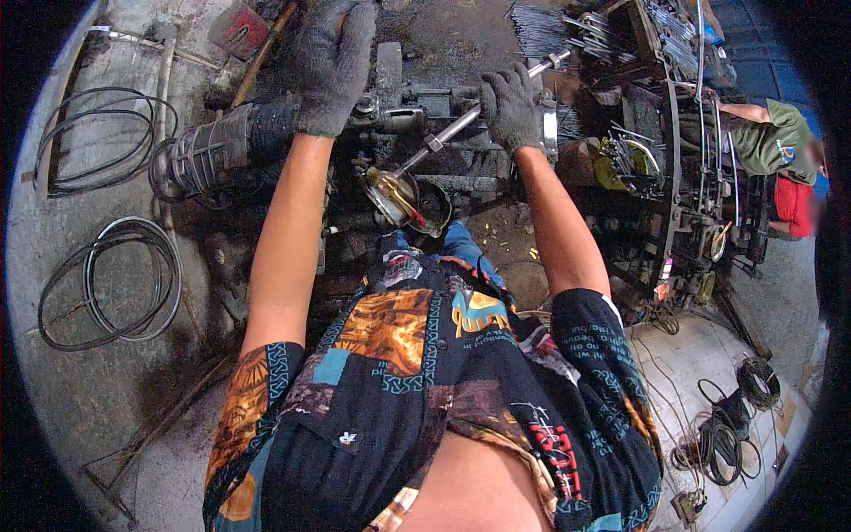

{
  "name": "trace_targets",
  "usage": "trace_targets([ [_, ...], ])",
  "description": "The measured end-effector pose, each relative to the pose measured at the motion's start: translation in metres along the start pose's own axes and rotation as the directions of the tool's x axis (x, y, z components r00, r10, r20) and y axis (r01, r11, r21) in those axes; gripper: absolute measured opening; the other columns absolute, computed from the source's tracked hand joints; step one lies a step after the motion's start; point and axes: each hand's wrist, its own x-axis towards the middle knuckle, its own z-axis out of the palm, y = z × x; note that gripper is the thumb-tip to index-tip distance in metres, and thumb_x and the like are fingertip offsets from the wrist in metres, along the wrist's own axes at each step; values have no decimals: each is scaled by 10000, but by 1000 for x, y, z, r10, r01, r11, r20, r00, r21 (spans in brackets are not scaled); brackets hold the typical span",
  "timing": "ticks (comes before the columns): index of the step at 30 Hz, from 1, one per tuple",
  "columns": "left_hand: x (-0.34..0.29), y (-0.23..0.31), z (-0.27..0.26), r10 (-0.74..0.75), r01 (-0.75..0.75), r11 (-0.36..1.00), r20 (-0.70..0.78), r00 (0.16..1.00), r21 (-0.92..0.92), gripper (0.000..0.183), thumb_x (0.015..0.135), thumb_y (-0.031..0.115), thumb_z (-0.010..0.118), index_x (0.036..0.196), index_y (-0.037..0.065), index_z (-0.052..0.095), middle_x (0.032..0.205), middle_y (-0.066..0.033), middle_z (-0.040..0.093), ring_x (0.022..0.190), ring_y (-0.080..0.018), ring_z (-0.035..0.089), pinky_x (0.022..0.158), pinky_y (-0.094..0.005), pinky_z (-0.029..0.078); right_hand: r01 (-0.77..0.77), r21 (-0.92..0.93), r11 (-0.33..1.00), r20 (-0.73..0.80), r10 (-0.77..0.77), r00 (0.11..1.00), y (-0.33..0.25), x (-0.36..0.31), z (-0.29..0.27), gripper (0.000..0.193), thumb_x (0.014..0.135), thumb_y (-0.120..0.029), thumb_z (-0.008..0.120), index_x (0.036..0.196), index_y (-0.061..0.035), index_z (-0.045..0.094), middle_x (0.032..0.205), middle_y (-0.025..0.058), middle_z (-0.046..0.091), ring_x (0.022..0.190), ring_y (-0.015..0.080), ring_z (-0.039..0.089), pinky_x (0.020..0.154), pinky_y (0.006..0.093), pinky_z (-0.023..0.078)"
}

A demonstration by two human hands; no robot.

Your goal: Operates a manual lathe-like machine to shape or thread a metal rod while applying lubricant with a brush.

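My right hand (510, 108), in a dark grey knit glove, is wrapped round a long steel rod (452, 129) with collars along it. The rod slants from near my body up to the far right, over a dark, greasy machine (461, 164). Farther forward and to the left, my left hand (332, 71), in a matching glove, reaches over the machine beside a motor. Its fingertips run to the picture's upper edge, so its grip is hidden. Close to my waist, a clear cut-open container (387, 197) holds a red-handled tool, with a dark bowl (434, 208) beside it.
A ribbed motor housing (208, 155) lies left of the machine. Coiled cables (133, 275) rest on the floor at left. Bundles of thin metal rods (541, 35) lie at the far right, near a metal rack (669, 177). Another person (771, 137) is beyond it.
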Motion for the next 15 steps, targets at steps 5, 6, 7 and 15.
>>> trace_targets([
  [5,-1,-2,0,21,-21,999,12,1000,26,235,1034,181,511,1175,42,639,1016,-25,580,802,-102,553,720,-266,490,-38,-3,999,2,38,999,1,-2,2,320,965,-290,551,1136,-57,688,1171,178,620,1271,416,452,1147,495,311],
  [6,-2,-2,-1,23,-24,999,14,1000,27,236,1035,183,511,1175,42,639,1017,-25,581,802,-101,554,723,-264,489,-38,-2,999,3,38,999,1,-2,2,320,965,-290,551,1136,-57,688,1171,178,620,1271,416,452,1147,495,311],
  [7,-2,-1,-1,26,-26,999,16,1000,28,237,1036,184,510,1174,41,638,1018,-25,581,801,-100,554,725,-263,489,-43,10,999,6,43,999,1,-1,2,324,966,-291,550,1144,-58,687,1174,180,619,1276,418,448,1147,496,311],
  [15,-3,-1,4,-54,53,997,-13,998,-49,225,1029,171,512,1164,38,635,1015,-24,585,790,-100,551,740,-270,492,-64,6,998,13,63,998,0,-1,2,328,963,-288,547,1156,-62,686,1203,176,610,1293,424,434,1152,495,306],
])
